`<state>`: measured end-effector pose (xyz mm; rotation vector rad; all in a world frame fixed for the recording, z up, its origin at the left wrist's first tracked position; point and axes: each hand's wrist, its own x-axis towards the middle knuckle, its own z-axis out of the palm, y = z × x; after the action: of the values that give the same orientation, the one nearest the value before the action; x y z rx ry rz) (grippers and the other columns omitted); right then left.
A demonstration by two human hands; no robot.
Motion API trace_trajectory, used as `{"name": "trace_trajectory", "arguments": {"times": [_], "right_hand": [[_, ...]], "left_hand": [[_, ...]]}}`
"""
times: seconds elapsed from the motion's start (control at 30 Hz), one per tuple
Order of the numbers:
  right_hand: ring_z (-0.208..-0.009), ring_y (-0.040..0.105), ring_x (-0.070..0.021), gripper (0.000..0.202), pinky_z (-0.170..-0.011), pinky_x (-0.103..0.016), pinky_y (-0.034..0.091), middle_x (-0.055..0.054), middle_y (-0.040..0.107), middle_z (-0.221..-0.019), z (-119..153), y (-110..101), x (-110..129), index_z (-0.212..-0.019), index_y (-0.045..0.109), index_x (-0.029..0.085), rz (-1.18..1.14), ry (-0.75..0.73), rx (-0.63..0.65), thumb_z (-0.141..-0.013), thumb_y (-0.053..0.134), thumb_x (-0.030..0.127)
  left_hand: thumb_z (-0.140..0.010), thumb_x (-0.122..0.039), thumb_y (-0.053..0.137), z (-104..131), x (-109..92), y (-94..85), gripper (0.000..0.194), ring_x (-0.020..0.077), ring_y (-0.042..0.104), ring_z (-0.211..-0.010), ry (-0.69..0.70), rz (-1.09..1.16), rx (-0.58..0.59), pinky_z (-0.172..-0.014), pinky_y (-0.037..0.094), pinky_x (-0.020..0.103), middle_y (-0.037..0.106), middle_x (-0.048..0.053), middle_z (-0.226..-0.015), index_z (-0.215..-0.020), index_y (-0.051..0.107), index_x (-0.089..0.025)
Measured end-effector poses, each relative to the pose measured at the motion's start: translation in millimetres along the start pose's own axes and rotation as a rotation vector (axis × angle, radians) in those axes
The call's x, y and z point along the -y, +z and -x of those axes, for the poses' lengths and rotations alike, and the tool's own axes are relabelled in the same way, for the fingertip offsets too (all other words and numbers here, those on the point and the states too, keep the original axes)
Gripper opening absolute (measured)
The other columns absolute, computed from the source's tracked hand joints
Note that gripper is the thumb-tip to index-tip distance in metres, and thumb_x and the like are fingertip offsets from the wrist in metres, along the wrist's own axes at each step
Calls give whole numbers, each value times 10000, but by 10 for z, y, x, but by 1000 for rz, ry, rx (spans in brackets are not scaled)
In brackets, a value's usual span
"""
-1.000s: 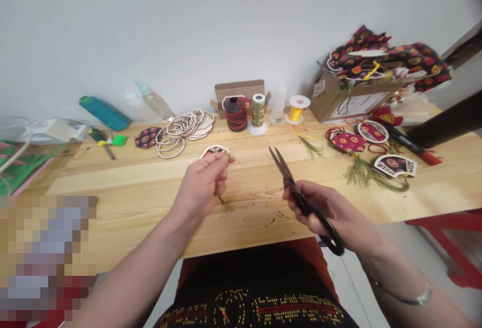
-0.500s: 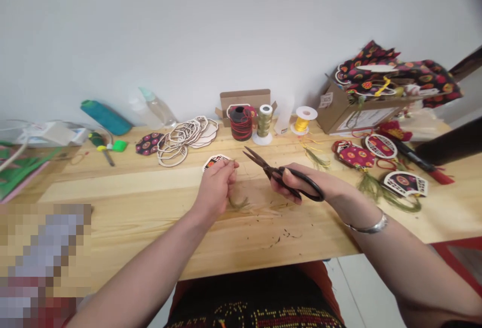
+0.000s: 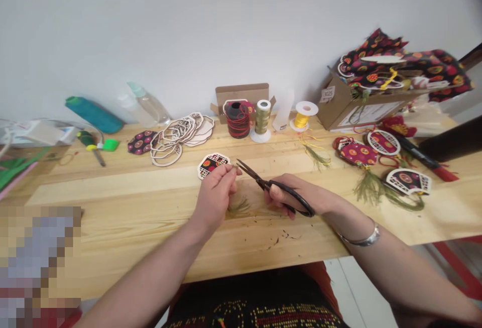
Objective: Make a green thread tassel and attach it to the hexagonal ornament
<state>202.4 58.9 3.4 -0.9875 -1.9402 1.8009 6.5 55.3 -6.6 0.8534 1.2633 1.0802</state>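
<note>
"So, how far along are we with this pendant (image 3: 215, 164)?"

"Partway, we'd judge. Its pale frame and patterned cloth are together. It sits at the left hand (image 3: 215, 192), over the middle of the table (image 3: 124, 237), though we can't tell whether it touches the wood."

"And the fingers there?"

"Pinched tight at the pendant's edge, with a short end of thread (image 3: 236, 167) poking out at the tips. That end looks uncut to us, so we'd count it as unfinished. Below the hand there's a green tassel (image 3: 239, 206); how it joins the pendant is hidden from us."

"What about the right hand (image 3: 286, 195)?"

"Its fingers are curled around the scissors (image 3: 265, 184). The blades are slightly parted and point at the thread, right by the left fingertips. We can't make out whether they touch it."

"Do we see any work already done?"

"On the right, a fan-shaped piece (image 3: 408, 182) and a red piece (image 3: 356, 153) lie with green tassels beside them, and we'd call those further along. Dark scraps (image 3: 278, 240) are scattered near the front edge, so we'd guess some cutting has been done."

"And what's left over?"

"Back left, the heap of bare frames (image 3: 173, 135) shows no cloth in most of them. We'd judge those unworked."
</note>
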Motion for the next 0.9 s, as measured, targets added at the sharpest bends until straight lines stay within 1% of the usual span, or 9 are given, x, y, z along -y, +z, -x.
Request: {"name": "trace_trajectory", "arguments": {"times": [0.13, 0.23, 0.4, 0.47, 0.57, 0.67, 0.77, 0.9], "right_hand": [[-444, 461, -73, 629, -409, -200, 410, 37, 442, -537, 23, -6, 33, -749, 510, 130, 21, -1, -61, -803, 366, 739], [-450, 454, -73, 648, -415, -206, 427, 40, 427, -547, 44, -26, 53, -756, 521, 126, 42, 18, -73, -786, 371, 756], [-435, 479, -90, 689, -400, -214, 401, 24, 461, -532, 79, -94, 54, -786, 546, 122, 89, 73, -105, -778, 332, 778], [-423, 478, -93, 691, -392, -212, 377, 18, 475, -510, 106, -134, 57, -784, 554, 118, 129, 104, -88, -783, 331, 773], [-417, 470, -92, 669, -378, -206, 351, 12, 484, -504, 150, -182, 67, -769, 559, 114, 174, 147, -16, -782, 372, 757], [-439, 481, -94, 640, -377, -202, 346, 8, 493, -530, 162, -193, 60, -761, 556, 122, 166, 145, 27, -780, 403, 743], [-448, 484, -91, 611, -379, -195, 351, 21, 476, -535, 138, -171, 32, -752, 544, 132, 131, 105, 36, -789, 411, 727], [-429, 475, -78, 594, -377, -184, 358, 46, 438, -515, 103, -134, 10, -748, 538, 134, 103, 93, 7, -801, 411, 711]], "left_hand": [[-764, -286, 605, 12, 21, -7, 143, 45, 261, -393, 10, -13, 22, -375, 172, 160, 372, -79, -452, -773, 617, -144], [-772, -292, 605, 9, 15, -15, 151, 41, 249, -392, 1, 1, 30, -374, 166, 157, 366, -82, -450, -785, 618, -142], [-752, -252, 609, -16, -37, -22, 123, 32, 201, -375, -70, 109, 26, -355, 144, 150, 350, -91, -439, -766, 596, -130], [-743, -232, 609, -31, -54, -31, 110, 28, 174, -366, -99, 150, 21, -348, 134, 149, 337, -98, -428, -760, 587, -126], [-739, -220, 611, -50, -67, -47, 103, 27, 162, -357, -112, 199, 5, -344, 130, 149, 310, -108, -414, -763, 576, -126], [-742, -226, 615, -54, -68, -52, 110, 27, 165, -351, -110, 221, -6, -344, 135, 149, 291, -115, -408, -773, 571, -131], [-742, -235, 621, -34, -59, -36, 116, 25, 172, -352, -96, 189, 0, -344, 137, 148, 313, -108, -414, -770, 577, -130], [-751, -255, 619, 10, -33, -4, 129, 26, 207, -358, -81, 109, 36, -348, 147, 144, 354, -94, -429, -766, 595, -129]]}}
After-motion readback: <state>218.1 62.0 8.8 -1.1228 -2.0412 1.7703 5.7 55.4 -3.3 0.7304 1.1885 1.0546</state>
